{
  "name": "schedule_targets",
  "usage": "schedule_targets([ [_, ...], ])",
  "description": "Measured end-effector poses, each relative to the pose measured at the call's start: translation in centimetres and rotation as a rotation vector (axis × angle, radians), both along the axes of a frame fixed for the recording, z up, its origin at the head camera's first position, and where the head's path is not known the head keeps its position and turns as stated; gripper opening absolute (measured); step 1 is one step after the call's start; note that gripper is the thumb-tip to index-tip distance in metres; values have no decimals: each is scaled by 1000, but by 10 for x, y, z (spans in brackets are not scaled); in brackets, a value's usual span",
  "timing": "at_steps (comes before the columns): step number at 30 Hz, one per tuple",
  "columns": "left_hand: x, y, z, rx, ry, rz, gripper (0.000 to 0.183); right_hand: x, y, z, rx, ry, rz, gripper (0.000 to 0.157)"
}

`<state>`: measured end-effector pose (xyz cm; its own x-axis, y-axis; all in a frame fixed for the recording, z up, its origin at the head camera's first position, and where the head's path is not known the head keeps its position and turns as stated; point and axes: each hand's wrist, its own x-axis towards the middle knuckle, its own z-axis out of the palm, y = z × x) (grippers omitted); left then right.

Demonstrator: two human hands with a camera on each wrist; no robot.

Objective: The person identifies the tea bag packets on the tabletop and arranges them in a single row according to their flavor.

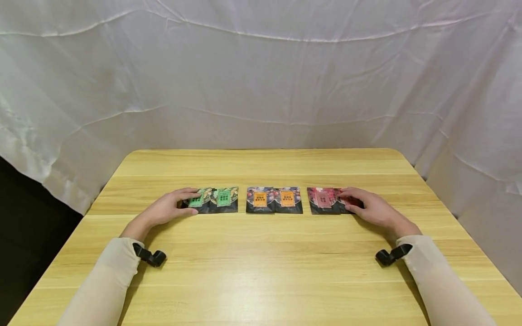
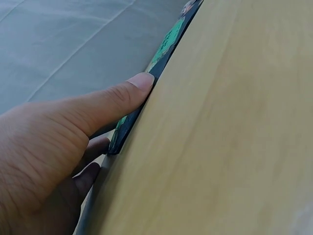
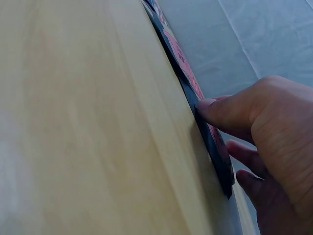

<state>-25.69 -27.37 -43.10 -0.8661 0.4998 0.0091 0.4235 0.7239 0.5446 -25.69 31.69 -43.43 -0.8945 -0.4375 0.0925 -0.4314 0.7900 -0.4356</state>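
Three pairs of flat, dark square sachets lie in a row across the table. Over the outer green-labelled sachet [image 1: 195, 203] at the left end rests my left hand [image 1: 165, 209], its thumb [image 2: 139, 84] on the near edge and its fingers toward the far side. The other green sachet [image 1: 224, 201] overlaps it. Mid-row are two orange-labelled sachets [image 1: 260, 200], side by side. At the right end my right hand [image 1: 377, 212] touches the outer red sachet [image 3: 215, 142] with thumb and fingers spread, partly covering it. Its neighbour, another red-labelled sachet [image 1: 322, 200], overlaps it.
The sachets lie on a light wood-grain table [image 1: 261, 258] with rounded far corners. A pale curtain [image 1: 261, 81] hangs behind and along the sides. Black wrist mounts [image 1: 151, 256] stick out from both sleeves. A dark area [image 1: 24, 235] shows beyond the left edge.
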Motion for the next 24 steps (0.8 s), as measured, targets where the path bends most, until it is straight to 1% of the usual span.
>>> schedule_targets([
  [8,0,-1,1,-13,-2,4,58,0,0,-1,-3,4,3,36],
  [14,1,-1,2,-9,-8,19,57,1,0,0,-9,4,7,35],
  [19,1,-1,4,-11,3,34,57,1,0,2,-16,4,5,35],
  [24,0,-2,3,-14,12,41,57,2,-1,5,-4,1,-9,39],
])
